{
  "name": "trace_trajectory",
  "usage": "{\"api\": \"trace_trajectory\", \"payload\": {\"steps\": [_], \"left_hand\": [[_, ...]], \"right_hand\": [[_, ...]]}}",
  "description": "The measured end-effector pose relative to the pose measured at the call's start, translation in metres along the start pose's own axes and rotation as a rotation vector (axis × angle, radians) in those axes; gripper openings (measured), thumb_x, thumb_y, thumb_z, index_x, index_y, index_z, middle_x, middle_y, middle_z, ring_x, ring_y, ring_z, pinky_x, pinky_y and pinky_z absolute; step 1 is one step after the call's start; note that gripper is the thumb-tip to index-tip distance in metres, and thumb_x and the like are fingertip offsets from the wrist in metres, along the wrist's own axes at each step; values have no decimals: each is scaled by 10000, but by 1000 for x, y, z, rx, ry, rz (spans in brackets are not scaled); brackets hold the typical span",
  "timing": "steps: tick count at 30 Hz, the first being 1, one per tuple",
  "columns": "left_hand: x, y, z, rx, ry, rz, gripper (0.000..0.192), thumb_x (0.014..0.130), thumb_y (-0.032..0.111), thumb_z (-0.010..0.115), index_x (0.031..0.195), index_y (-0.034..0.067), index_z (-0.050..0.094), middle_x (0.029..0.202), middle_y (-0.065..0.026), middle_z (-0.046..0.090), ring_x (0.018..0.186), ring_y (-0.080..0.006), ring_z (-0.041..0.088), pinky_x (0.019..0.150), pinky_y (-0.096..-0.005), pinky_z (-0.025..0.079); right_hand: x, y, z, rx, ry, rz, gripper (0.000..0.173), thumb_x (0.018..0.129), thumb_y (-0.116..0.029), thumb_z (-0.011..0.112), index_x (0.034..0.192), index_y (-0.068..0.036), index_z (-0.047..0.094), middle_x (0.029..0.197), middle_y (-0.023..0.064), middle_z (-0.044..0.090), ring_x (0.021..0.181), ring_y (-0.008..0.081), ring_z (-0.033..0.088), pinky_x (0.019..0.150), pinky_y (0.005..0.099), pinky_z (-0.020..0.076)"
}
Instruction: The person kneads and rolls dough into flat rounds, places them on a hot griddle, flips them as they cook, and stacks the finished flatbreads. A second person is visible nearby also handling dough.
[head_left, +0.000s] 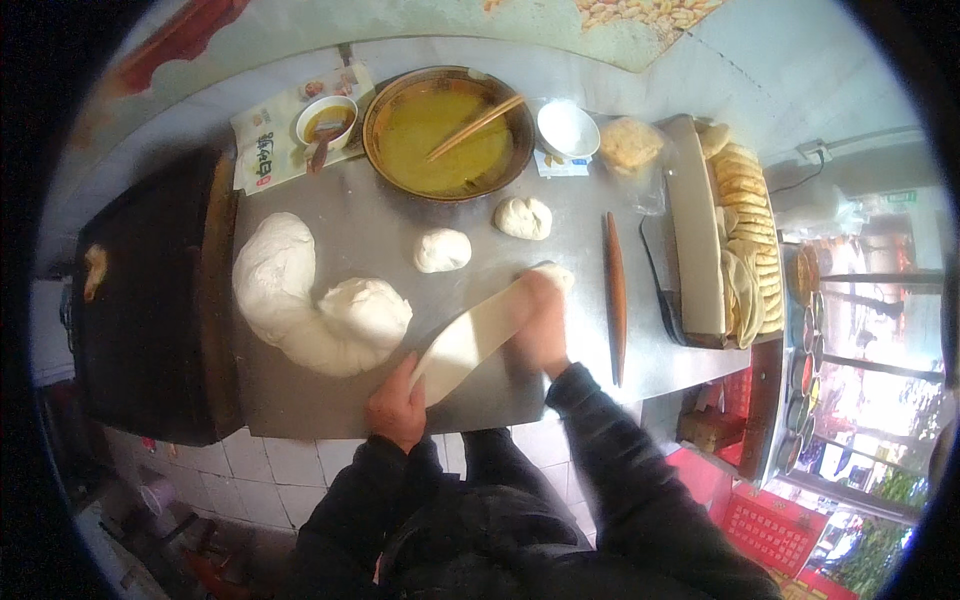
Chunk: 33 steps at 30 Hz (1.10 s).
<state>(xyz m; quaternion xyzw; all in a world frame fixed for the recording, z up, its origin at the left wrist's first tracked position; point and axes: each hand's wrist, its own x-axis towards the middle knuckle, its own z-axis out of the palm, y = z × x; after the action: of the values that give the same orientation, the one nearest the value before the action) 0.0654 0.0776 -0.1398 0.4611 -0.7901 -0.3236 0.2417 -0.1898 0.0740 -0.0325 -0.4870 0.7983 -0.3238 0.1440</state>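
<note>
A long flat strip of dough (472, 341) stretches between my two hands above the metal table. My left hand (399, 401) pinches its near left end by the table's front edge. At the far right end, my right hand (541, 319) is closed on the dough and a little blurred; a thicker lump shows past its fingers. Two small dough balls (442, 250) (523, 218) lie beyond the strip. To the left rests a large curved mass of dough (277, 285) with a rounded lump (367, 311) against it. A tapered wooden rolling pin (616, 300) lies right of my right hand.
A wide bowl of yellow liquid (450, 176) with chopsticks (476, 127) stands at the back, between a small bowl with a brush (327, 120) and a white bowl (568, 129). A box of flatbreads (694, 240) stands right. A dark griddle (150, 300) adjoins the table's left side.
</note>
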Motion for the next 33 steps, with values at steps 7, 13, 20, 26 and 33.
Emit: {"api": "trace_trajectory", "payload": {"steps": [7, 13, 20, 26, 33], "left_hand": [[4, -1, -6, -19, -100, 21, 368, 994, 177, 650, 1333, 34, 666, 1201, -200, 735, 1051, -398, 723, 901, -452, 580], [3, -7, 0, -34, -99, 30, 370, 994, 182, 649, 1331, 30, 661, 1195, -213, 730, 1044, -414, 720, 892, -477, 577], [0, -4, 0, 68, -99, 53, 397, 958, 171, 666, 1335, 47, 662, 1163, -211, 730, 963, -421, 719, 831, -496, 577], [-4, -7, 1, 132, -118, 71, 421, 936, 151, 667, 1333, 13, 644, 1130, -219, 725, 948, -430, 712, 833, -501, 575], [-14, -24, 8, 141, -183, 12, 420, 972, 152, 625, 1356, -17, 617, 1181, -273, 698, 1021, -459, 697, 876, -509, 573]], "right_hand": [[-60, 41, 31, -62, -200, -264, 705, 810, -173, 773, 1442, 50, 554, 1495, 244, 564, 1433, 400, 498, 1225, 482, 381], [-77, 13, 33, 266, -641, -394, 759, 806, -188, 767, 1478, 45, 502, 1479, 275, 534, 1379, 418, 517, 1168, 475, 419], [-53, 60, 32, -34, -224, -277, 507, 840, -170, 794, 1303, -19, 655, 1311, 198, 660, 1265, 381, 613, 1110, 459, 479], [135, 74, -22, -128, 324, -178, 379, 853, -43, 635, 1232, -33, 637, 1199, 195, 649, 1114, 406, 597, 954, 501, 468], [244, 156, -2, -620, -64, -208, 193, 856, -203, 632, 861, -36, 729, 934, 189, 717, 852, 369, 724, 731, 472, 595]]}}
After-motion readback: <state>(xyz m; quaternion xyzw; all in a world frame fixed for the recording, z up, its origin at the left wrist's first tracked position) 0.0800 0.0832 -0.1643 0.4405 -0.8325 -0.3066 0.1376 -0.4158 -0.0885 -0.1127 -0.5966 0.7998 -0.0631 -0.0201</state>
